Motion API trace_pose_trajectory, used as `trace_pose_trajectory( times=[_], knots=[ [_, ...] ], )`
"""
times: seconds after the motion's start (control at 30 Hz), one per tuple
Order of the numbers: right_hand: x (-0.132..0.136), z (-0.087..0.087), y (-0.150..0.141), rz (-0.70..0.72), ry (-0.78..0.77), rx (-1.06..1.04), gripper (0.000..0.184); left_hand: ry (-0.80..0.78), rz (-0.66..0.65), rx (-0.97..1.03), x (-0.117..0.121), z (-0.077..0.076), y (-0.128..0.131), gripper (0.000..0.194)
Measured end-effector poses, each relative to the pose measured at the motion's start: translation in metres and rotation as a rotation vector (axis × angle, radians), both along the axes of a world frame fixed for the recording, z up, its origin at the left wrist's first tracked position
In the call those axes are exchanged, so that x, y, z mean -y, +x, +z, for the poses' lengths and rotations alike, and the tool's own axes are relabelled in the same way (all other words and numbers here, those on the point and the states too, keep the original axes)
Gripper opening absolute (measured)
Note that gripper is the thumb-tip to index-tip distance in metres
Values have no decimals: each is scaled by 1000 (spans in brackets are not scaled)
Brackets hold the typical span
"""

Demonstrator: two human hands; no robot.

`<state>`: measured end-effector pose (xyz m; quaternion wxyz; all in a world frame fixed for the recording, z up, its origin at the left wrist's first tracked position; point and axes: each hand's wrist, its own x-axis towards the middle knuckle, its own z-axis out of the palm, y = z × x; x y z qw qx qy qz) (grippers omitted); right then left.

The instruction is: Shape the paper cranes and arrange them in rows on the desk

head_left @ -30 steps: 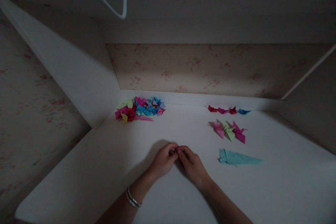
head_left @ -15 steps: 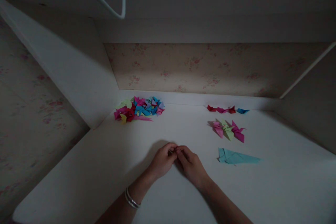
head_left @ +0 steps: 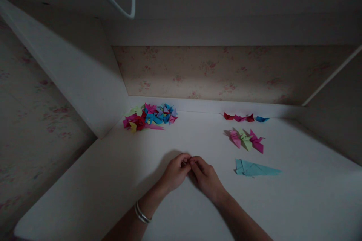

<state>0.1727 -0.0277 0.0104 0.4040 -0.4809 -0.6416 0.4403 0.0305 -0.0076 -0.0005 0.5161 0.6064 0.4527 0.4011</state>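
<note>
My left hand [head_left: 175,173] and my right hand [head_left: 207,177] meet fingertip to fingertip over the middle of the white desk. Both are closed in a pinch around something small; a dark reddish bit shows between the fingers, but its kind is hidden. To the right of my right hand lies a flat, folded turquoise paper [head_left: 256,168] that tapers to a point. Behind it rest folded paper cranes in pink [head_left: 235,138], pale green [head_left: 245,141] and magenta [head_left: 256,141].
A heap of small colourful folded papers [head_left: 152,116] sits at the back left. Along the back right stand several little folded papers, red [head_left: 227,116] to blue [head_left: 261,119]. A white cable [head_left: 113,2] hangs from the overhead shelf [head_left: 226,15]. Side panels flank the desk [head_left: 181,218].
</note>
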Motion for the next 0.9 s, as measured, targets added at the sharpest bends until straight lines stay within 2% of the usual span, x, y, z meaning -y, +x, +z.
trace_pose_trajectory(
  times=[0.47, 0.9],
  knots=[
    [-1, -5, 1, 7, 22, 23, 30, 2, -13, -12, 1, 2, 0, 18],
    [-1, -1, 0, 0, 18, 31, 30, 6, -9, 6, 1, 0, 0, 18]
  ],
)
